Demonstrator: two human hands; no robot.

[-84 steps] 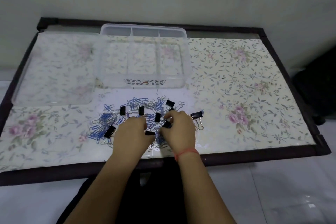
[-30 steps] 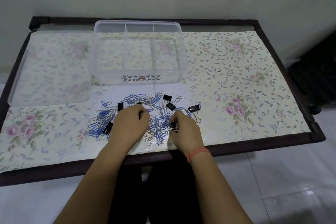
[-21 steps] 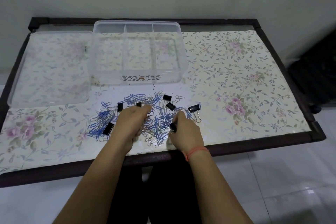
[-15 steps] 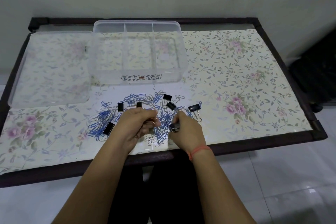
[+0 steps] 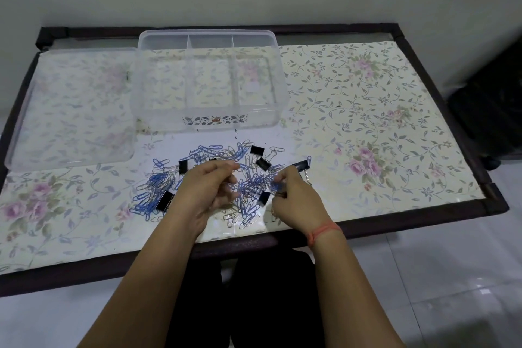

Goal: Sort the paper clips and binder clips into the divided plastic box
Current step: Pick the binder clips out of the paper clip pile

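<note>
A loose pile of blue and silver paper clips (image 5: 248, 189) lies near the table's front edge, with several black binder clips (image 5: 257, 150) scattered through it. The clear divided plastic box (image 5: 214, 121) stands just behind the pile, and its three compartments show only the floral cloth beneath. My left hand (image 5: 209, 192) hovers over the pile's middle, palm turned partly up and fingers curled around a few thin paper clips. My right hand (image 5: 293, 200) is at the pile's right side, its fingertips pinching blue paper clips. A binder clip (image 5: 264, 197) lies on the table between my hands.
The box's clear lid (image 5: 70, 110) lies flat to the left of the box. The table has a floral cover and a raised dark frame (image 5: 423, 217) around its edge. A dark object (image 5: 491, 121) stands on the floor to the right.
My left hand has turned palm up and curled shut over the pile. My right hand has shifted slightly right and now pinches blue paper clips, with the binder clip it was touching left on the table.
</note>
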